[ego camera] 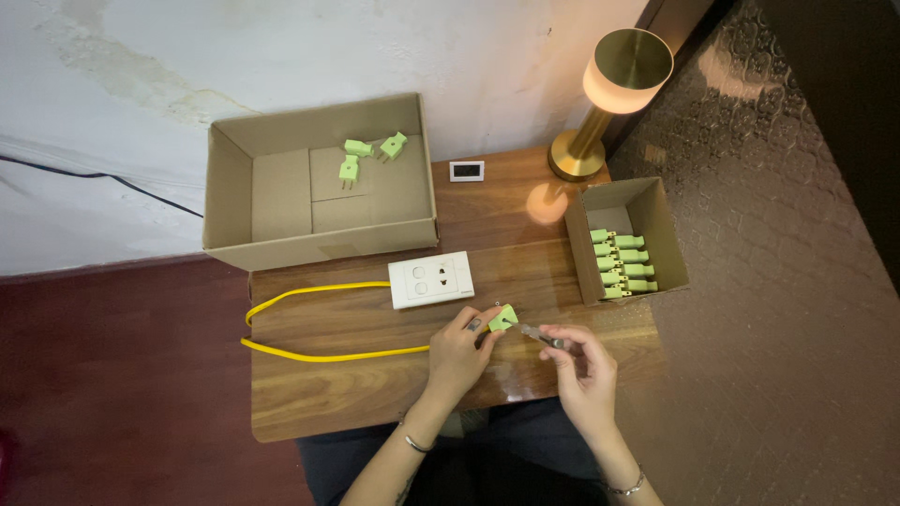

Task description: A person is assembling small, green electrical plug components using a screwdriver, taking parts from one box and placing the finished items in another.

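Green plug (502, 319) in left hand (459, 351) (fingertips)

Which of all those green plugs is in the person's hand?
The green plug pinched in the left hand, in front of the white socket; the others lie in boxes.

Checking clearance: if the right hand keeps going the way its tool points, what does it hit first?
The right hand points its thin tool left at the green plug in the left hand. Probably the plug first; the gap looks small.

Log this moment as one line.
left hand: holds green plug | right hand: holds small tool at plug | white socket: idle
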